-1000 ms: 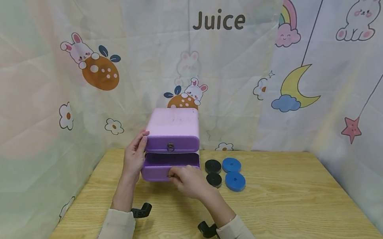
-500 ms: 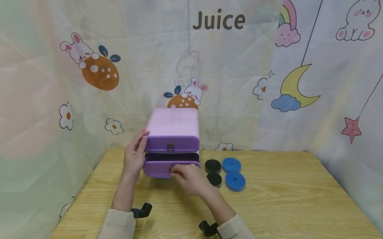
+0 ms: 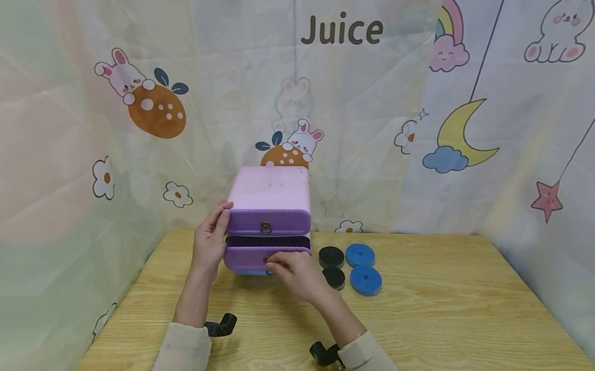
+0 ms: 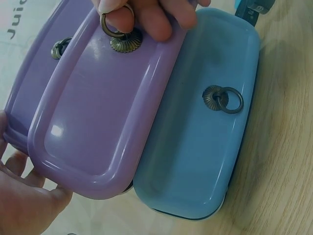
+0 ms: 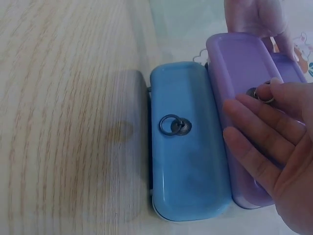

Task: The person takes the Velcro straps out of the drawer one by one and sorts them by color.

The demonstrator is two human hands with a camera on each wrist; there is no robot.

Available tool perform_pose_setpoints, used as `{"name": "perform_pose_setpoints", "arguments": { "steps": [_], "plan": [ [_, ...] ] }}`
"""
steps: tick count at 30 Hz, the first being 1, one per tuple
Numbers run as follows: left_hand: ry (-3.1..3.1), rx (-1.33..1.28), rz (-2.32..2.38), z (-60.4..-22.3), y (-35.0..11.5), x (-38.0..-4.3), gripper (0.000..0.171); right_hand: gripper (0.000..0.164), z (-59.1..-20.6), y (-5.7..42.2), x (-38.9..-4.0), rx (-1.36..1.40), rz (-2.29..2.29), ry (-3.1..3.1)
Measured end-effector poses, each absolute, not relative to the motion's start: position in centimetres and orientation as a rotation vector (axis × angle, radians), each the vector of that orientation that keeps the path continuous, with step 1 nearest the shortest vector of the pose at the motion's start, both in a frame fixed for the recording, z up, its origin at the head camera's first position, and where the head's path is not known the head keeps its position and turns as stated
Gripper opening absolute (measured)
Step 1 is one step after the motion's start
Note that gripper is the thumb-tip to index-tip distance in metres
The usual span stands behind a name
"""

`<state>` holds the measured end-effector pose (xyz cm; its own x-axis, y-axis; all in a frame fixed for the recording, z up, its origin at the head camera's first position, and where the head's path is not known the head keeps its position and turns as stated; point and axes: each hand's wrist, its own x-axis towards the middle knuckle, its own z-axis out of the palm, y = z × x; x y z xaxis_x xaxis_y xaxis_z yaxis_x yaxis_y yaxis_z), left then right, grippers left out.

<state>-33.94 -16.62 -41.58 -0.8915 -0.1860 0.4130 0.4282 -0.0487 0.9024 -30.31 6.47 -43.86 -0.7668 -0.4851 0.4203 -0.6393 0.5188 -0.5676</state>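
A small drawer cabinet (image 3: 272,188) with a pale pink top stands at the back of the table. Its top purple drawer (image 3: 243,222) is pushed in and the purple middle drawer (image 3: 243,260) sticks out, a dark gap showing above its front. Lowest is a blue drawer (image 4: 195,142), with a hanging ring pull (image 4: 231,100). My right hand (image 3: 296,273) pinches the middle drawer's brass ring pull (image 5: 265,100) between thumb and forefinger, the other fingers extended below. My left hand (image 3: 208,244) grips the cabinet's left side, thumb at the front edge.
Two black discs (image 3: 331,257) and two blue discs (image 3: 365,280), each with a small centre hole, lie to the cabinet's right. Patterned cloth (image 3: 360,125) hangs behind the wooden table (image 3: 453,328). Black camera mounts (image 3: 324,354) protrude at the wrists.
The middle drawer has slid inward, narrowing the gap above it and revealing some of the blue drawer. My right hand moved slightly forward with the ring; the left stays in place.
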Motion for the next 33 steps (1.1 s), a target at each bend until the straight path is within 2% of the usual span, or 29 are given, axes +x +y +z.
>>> {"name": "perform_pose_setpoints", "arguments": {
  "steps": [17, 33],
  "plan": [
    [-1.827, -0.224, -1.985, -41.41, -16.22, -33.74, 0.04, 0.015, -44.4, 6.5, -30.9, 0.907, 1.229, -2.497],
    [-1.839, -0.173, -1.933, -41.51, -15.89, -33.78, 0.04, 0.019, -44.57, 6.24, -31.14, 0.86, 1.243, -2.496]
  ]
}}
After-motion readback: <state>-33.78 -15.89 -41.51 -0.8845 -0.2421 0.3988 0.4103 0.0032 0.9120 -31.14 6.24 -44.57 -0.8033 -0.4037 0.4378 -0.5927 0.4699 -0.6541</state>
